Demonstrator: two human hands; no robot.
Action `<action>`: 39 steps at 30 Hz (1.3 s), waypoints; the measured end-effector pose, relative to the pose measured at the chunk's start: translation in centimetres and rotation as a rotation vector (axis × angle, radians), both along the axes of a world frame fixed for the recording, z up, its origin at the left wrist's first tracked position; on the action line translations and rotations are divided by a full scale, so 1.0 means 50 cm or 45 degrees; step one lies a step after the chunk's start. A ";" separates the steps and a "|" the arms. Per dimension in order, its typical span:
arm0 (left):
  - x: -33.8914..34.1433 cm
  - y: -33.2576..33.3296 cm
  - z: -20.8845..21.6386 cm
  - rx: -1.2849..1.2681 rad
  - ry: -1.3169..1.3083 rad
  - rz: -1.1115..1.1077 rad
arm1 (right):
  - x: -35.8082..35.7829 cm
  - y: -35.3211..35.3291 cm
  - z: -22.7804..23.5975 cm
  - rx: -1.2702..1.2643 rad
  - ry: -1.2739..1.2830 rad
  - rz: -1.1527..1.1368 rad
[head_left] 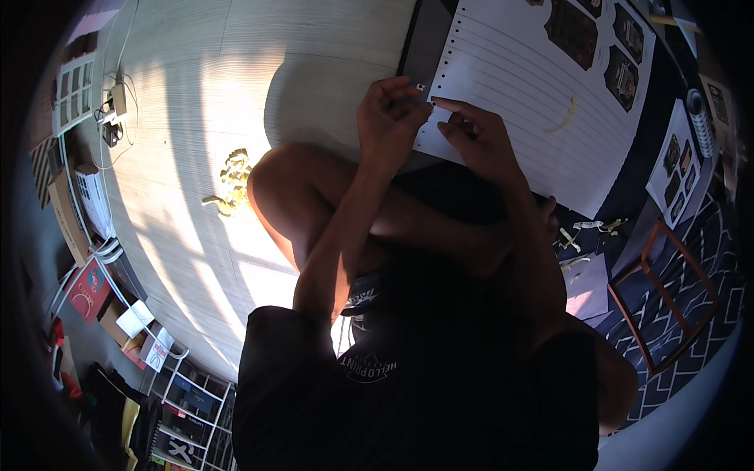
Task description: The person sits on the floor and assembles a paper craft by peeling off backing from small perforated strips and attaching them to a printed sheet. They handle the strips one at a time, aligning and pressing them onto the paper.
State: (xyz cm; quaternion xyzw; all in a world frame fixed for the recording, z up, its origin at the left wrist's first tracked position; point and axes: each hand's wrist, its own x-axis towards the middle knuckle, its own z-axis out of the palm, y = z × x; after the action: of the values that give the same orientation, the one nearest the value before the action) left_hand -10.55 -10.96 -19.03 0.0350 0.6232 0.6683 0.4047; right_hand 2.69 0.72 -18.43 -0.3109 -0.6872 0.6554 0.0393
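My left hand (386, 118) is at the holed left edge of a large lined white sheet (503, 102), its thumb and fingers drawn together. What they pinch, if anything, is too small to make out. Just past its fingertips shows a tiny white scrap (421, 87) with a dark spot. My right hand (481, 141) hovers over the same edge, index finger stretched toward the left thumb, thumb apart from it and the other fingers bent. Dark ornate printed cut-outs (572, 33) lie on the sheet's far right. A thin yellow strip (561, 116) curls on the lines.
Crumpled yellow-white strips (234, 184) lie on the wooden floor by my left knee; more paper curls (601, 226) are at the right. A smaller printed sheet (675, 165), a brown frame (664, 298) and patterned fabric (707, 314) sit further right. A wire shelf (192, 408) stands lower left.
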 end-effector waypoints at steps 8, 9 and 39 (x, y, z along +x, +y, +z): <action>0.003 0.002 0.007 -0.078 0.087 -0.034 | -0.012 0.000 0.025 0.336 -0.082 -0.011; 0.003 0.002 0.008 -0.087 0.101 -0.041 | -0.012 0.000 0.022 0.304 -0.085 -0.042; 0.001 -0.001 -0.014 -0.571 0.958 -0.300 | -0.014 -0.088 -0.064 0.402 -0.200 -0.373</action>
State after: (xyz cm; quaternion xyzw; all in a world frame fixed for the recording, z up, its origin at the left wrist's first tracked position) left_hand -10.52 -11.03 -19.74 0.2577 0.8481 0.4069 0.2209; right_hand 2.00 -3.68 -21.63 -0.4475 -0.7298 0.5006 0.1284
